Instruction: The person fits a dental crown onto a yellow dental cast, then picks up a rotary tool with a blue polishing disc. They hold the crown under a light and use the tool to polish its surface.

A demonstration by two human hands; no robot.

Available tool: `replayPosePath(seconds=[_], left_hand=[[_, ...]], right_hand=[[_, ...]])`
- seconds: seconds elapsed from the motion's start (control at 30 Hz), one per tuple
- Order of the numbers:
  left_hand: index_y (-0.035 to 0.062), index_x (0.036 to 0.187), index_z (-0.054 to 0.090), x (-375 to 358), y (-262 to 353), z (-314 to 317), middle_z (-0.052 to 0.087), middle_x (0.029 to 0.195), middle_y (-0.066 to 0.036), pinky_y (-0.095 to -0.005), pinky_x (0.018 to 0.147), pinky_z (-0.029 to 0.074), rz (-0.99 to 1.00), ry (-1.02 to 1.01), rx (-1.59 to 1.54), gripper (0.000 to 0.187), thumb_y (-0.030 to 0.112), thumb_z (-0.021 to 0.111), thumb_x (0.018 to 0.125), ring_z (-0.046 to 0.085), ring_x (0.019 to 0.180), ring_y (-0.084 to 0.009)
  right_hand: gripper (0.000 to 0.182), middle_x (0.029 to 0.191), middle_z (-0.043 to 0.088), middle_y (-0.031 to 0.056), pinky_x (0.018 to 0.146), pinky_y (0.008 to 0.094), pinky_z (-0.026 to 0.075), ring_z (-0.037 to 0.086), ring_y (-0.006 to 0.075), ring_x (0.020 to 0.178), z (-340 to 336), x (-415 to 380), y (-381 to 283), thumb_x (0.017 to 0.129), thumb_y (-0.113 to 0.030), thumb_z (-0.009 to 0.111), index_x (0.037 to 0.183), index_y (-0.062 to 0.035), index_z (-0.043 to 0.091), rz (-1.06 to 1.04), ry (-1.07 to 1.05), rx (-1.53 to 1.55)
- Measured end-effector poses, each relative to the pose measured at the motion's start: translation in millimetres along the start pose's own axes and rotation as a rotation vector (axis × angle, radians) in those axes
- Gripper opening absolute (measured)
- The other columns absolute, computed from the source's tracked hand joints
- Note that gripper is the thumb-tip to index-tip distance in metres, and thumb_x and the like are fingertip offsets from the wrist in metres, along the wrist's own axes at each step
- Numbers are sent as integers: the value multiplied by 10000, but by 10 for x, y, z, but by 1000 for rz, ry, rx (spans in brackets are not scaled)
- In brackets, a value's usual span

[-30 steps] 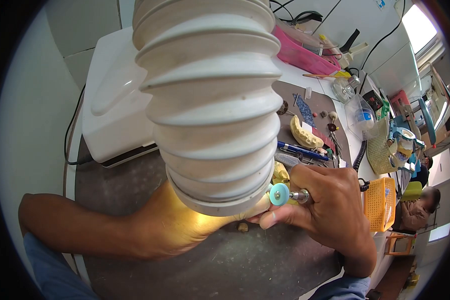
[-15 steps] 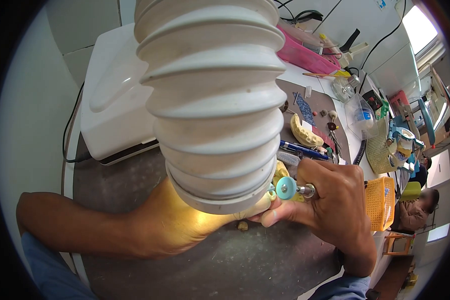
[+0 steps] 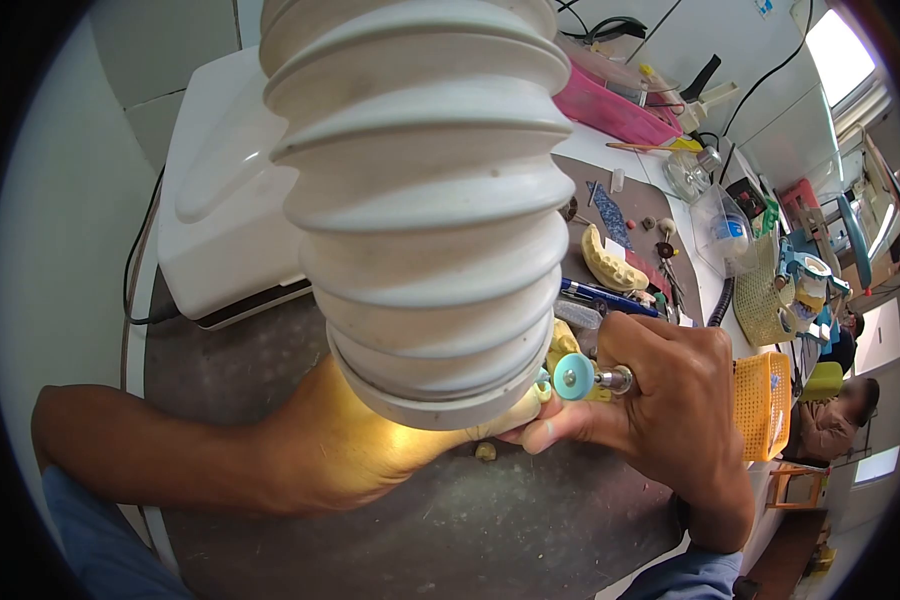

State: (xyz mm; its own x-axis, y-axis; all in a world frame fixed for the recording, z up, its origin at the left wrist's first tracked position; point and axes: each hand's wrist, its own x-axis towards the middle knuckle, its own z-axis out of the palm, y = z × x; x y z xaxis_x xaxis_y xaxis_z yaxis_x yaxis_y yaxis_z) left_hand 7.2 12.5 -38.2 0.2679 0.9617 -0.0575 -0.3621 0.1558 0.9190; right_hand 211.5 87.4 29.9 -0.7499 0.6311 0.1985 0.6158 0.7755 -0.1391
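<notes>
My right hand [image 3: 665,395] is closed around a rotary handpiece [image 3: 615,379] fitted with a turquoise polishing disc [image 3: 573,377]. Its thumb points left, meeting the tip of my left hand. My left hand [image 3: 370,440] reaches in from the left under bright light, most of its fingers hidden behind a white ribbed hose [image 3: 430,230]. Its thumb end shows beside the disc, next to a small pale piece that I cannot make out. Behind the disc are yellowish dental model parts [image 3: 565,340], partly covered.
A white box-shaped machine [image 3: 230,200] stands left. A dental cast [image 3: 610,262], blue pens [image 3: 610,297] and small burs lie at the back right. An orange basket [image 3: 762,405] and a pink bin [image 3: 615,105] are farther right. A small brown lump [image 3: 485,452] lies on the mat. Another person sits far right.
The hose has shifted very slightly left in view. Both hands and the turquoise disc stay nearly in place.
</notes>
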Motion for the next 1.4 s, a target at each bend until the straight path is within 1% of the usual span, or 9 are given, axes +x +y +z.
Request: replayPosePath(seconds=[0.27, 0.37, 0.43, 0.57, 0.63, 0.77, 0.97, 1.17, 1.4], left_hand=[[28, 1136, 642, -30, -9, -15, 684, 1069, -60, -302, 819, 525, -47, 26, 67, 277, 137, 719, 893, 637, 953, -140], [29, 1137, 640, -26, -37, -14, 683, 1066, -64, -307, 823, 524, 9, 25, 82, 291, 141, 729, 884, 637, 955, -148], [26, 1138, 636, -33, -24, 15, 682, 1062, -64, -305, 823, 525, -26, 75, -6, 292, 137, 729, 885, 637, 953, -149], [22, 1138, 630, -31, 49, 11, 681, 1060, -63, -300, 825, 525, -97, 66, 68, 295, 141, 728, 887, 636, 954, -145], [21, 1141, 628, -23, -10, -8, 682, 1049, -60, -290, 811, 530, 11, 33, 92, 293, 137, 726, 890, 638, 937, -135], [24, 1144, 627, -29, -17, -35, 684, 1039, -57, -280, 790, 534, -12, -18, 95, 291, 132, 724, 891, 641, 914, -125], [23, 1124, 632, -31, 26, 17, 688, 992, -52, -272, 763, 533, -28, 69, 31, 264, 123, 718, 895, 641, 881, -118], [21, 1117, 637, -17, -36, -33, 690, 993, -52, -271, 756, 533, 32, -8, 101, 255, 118, 717, 895, 642, 874, -117], [11, 1064, 642, -30, -25, 7, 696, 934, -52, -277, 749, 536, -1, 53, 53, 209, 110, 714, 894, 652, 855, -124]], right_hand=[[673, 510, 389, 45, 432, 339, 344, 372, 219, 433, 28, 21, -24, 570, -639, 782, 616, -60, 442, -26, -17, 15], [671, 511, 392, 45, 433, 339, 347, 376, 220, 434, 37, 24, -22, 571, -638, 781, 618, -60, 445, -33, -11, 23], [668, 512, 396, 45, 434, 339, 349, 381, 218, 434, 47, 23, -23, 571, -636, 782, 619, -60, 446, -37, -4, 29], [666, 515, 407, 44, 435, 335, 354, 396, 215, 437, 47, 16, -18, 573, -635, 779, 620, -59, 449, -22, -2, 29], [666, 515, 410, 45, 436, 334, 357, 400, 215, 437, 41, 10, -13, 575, -636, 778, 620, -58, 450, -23, -6, 32], [670, 526, 421, 50, 439, 336, 362, 422, 212, 443, 53, 16, -25, 572, -642, 772, 630, -55, 455, -36, 1, 35], [669, 533, 425, 51, 442, 331, 369, 447, 208, 451, 47, 6, -12, 571, -647, 765, 633, -59, 451, -26, 25, 36], [677, 533, 427, 52, 437, 332, 364, 451, 209, 453, 31, 1, -20, 559, -649, 761, 626, -57, 440, -29, -15, 13], [678, 534, 428, 51, 436, 339, 368, 437, 206, 448, 52, 7, -49, 560, -647, 766, 624, -59, 435, -46, -5, 9]])
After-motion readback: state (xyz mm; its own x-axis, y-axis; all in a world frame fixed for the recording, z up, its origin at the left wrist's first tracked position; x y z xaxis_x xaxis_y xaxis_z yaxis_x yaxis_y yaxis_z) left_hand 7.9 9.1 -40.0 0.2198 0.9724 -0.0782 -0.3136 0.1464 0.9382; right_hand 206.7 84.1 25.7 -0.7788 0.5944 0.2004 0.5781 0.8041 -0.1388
